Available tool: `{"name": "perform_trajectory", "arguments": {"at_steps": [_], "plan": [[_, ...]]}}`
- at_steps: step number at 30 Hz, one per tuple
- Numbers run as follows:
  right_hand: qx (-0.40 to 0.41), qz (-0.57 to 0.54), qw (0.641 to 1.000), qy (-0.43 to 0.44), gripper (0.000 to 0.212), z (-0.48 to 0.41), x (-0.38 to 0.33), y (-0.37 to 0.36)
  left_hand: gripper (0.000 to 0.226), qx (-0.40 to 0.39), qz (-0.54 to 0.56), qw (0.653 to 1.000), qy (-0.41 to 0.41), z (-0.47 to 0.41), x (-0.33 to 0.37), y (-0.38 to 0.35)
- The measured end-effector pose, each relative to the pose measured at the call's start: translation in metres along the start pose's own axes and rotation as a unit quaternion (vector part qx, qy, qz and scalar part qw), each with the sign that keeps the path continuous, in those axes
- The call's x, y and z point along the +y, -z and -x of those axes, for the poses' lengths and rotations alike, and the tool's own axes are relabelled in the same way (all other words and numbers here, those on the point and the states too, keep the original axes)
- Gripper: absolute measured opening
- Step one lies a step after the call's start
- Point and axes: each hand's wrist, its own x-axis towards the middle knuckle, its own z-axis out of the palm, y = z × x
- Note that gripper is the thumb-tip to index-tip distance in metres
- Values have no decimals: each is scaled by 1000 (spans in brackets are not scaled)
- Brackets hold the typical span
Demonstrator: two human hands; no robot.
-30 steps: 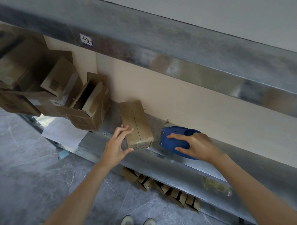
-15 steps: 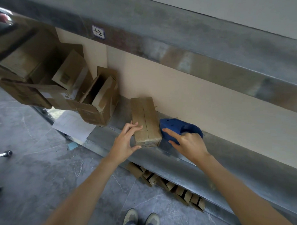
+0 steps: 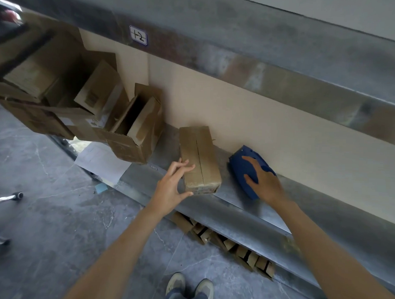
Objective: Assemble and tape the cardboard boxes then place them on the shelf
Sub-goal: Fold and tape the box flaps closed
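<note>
Shelving of grey metal (image 3: 234, 208) runs across in front of me, with a beige back wall (image 3: 260, 120) behind it and a heavier grey beam (image 3: 218, 49) above carrying a small label (image 3: 138, 35); the floor (image 3: 44, 222) is grey, veined stone, with a white sheet of paper (image 3: 102, 161) lying by the shelf's foot and my shoes (image 3: 189, 287) at the bottom edge. Flattened cardboard (image 3: 233, 244) leans in a row under the shelf.

At the left, large open cartons (image 3: 38, 76) hold flat brown cardboard pieces, blurred; beside them an open box (image 3: 125, 144) has a brown slab standing on edge inside. The closed cardboard box (image 3: 199, 158) lies on the shelf, its top seam running away from me; my left hand (image 3: 170, 186) is spread against its left side, fingers straight, thumb by the near corner, not clasping. Well to its right, apart from it, sits the blue tape dispenser (image 3: 243, 166); my right hand (image 3: 266, 183) holds it, fingers draped over the top, thumb on the near side.
</note>
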Motion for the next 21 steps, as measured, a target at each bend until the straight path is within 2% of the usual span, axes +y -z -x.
{"name": "perform_trajectory", "arguments": {"at_steps": [4, 10, 16, 21], "plan": [[-18, -80, 996, 19, 67, -6, 8, 0, 80, 0, -1, 1000, 2, 0, -1, 0], [14, -130, 991, -21, 84, 1, 3, 1, 80, -7, -12, 1000, 1, -1, 0, 1], [1, -112, 993, -45, 90, 7, 8, 7, 81, -9, -26, 1000, -3, -1, -1, 1], [70, -32, 997, -11, 76, 17, 1, 24, 82, -25, -22, 999, -11, -2, -4, 4]]}}
